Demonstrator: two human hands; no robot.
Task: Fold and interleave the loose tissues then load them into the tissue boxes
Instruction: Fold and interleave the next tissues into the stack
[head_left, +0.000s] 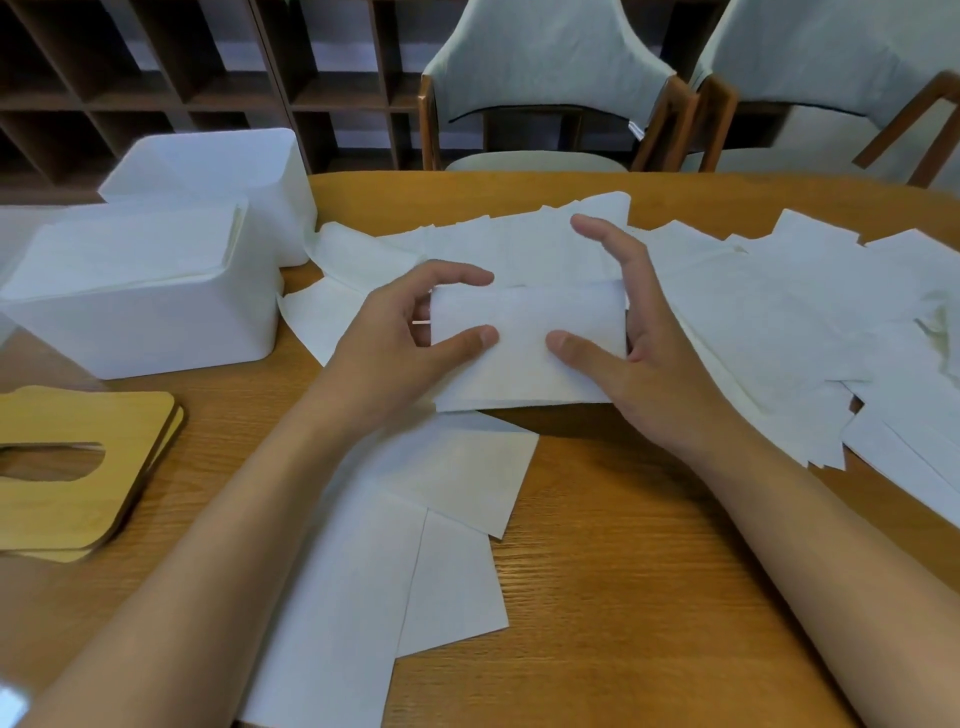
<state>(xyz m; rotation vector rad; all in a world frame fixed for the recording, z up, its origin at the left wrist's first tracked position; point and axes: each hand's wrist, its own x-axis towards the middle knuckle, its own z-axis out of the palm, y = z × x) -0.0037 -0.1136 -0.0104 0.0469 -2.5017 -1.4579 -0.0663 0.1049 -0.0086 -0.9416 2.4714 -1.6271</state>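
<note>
the folded tissue (527, 343) is a white flat rectangle, held over the loose tissues (779, 312) in the middle of the table (623, 571). the left hand (395, 332) and right hand (649, 364) pinch its ends, thumbs on top.

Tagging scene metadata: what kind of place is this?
Likely a dining or meeting room: wooden table, two cushioned chairs pulled up to it, dark cubby shelves behind.
</note>
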